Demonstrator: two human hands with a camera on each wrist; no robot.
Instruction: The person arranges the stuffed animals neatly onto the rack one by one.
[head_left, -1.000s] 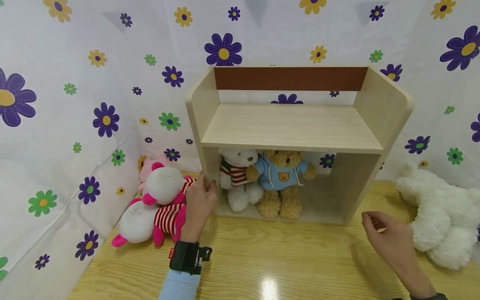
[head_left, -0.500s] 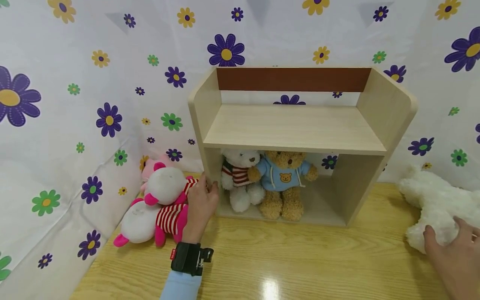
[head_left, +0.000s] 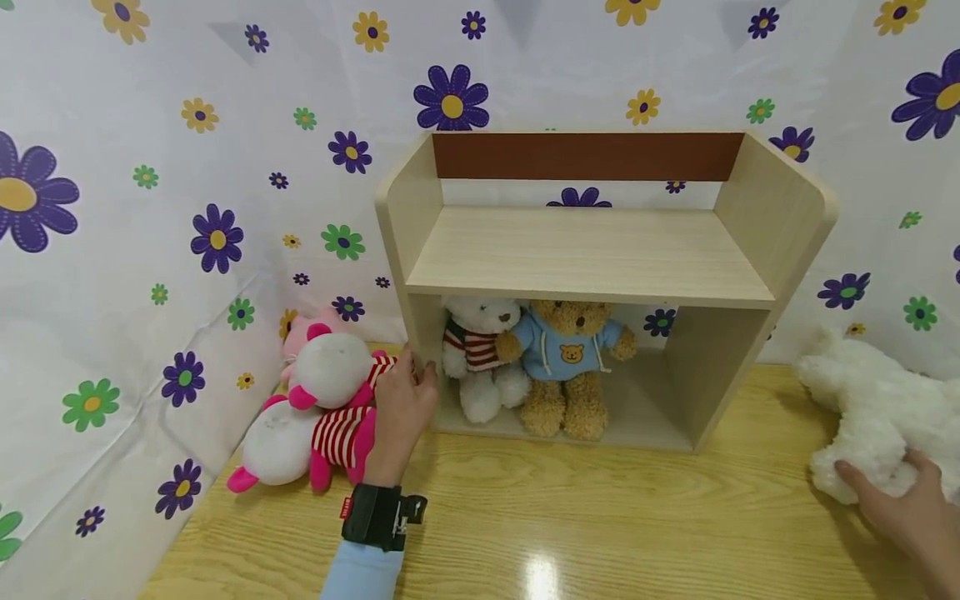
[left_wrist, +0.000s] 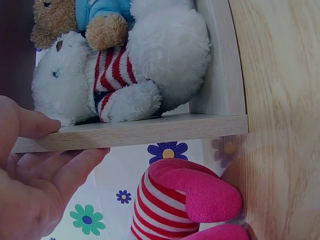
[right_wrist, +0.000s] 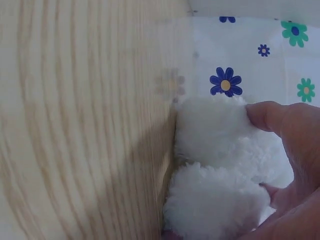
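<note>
My left hand (head_left: 401, 417) grips the left side panel of a pale wooden shelf (head_left: 592, 250). In the left wrist view its thumb lies on the inner face and the fingers (left_wrist: 82, 172) on the outer face. In the lower compartment sit a white teddy bear (head_left: 480, 362) in a striped sweater and a brown teddy bear (head_left: 562, 362) in a blue hoodie. At the far right my right hand (head_left: 911, 508) holds a fluffy white plush toy (head_left: 870, 417), its thumb and fingers spread across the fur (right_wrist: 215, 130).
Two plush toys in red-and-white stripes, with white heads (head_left: 330, 371) and pink limbs, lie left of the shelf. A pink plush (head_left: 303, 329) shows behind them. Flowered white cloth (head_left: 150, 233) backs the wooden table (head_left: 600, 525).
My right hand has moved right, from beside the shelf onto the white plush toy, and now grips it. The left hand has stayed on the side panel.
</note>
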